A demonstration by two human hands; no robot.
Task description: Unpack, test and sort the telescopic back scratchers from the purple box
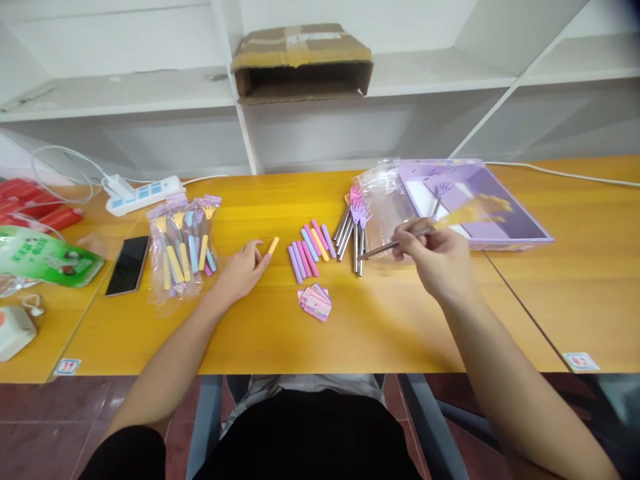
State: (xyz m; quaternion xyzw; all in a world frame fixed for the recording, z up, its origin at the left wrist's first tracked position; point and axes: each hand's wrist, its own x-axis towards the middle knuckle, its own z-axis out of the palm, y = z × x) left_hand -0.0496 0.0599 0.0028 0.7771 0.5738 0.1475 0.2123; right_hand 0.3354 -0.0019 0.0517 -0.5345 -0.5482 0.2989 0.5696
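My right hand (434,257) is closed round a thin metal rod with a blurred yellow hand-shaped head (480,210), held above the table. My left hand (243,267) rests on the yellow table (260,327), its fingertips pinching a small orange sleeve (273,245). Between the hands lie several pink, purple, blue and yellow sleeves (311,248) and a bundle of metal rods with pink and purple hand-shaped heads (353,230). A small stack of pink cards (316,302) lies near the front.
A clear bag of finished sticks (183,250) lies left of my left hand, next to a black phone (129,264) and a white power strip (145,195). A purple tray (480,200) with a plastic bag sits at the right. A cardboard box (302,61) stands on the shelf.
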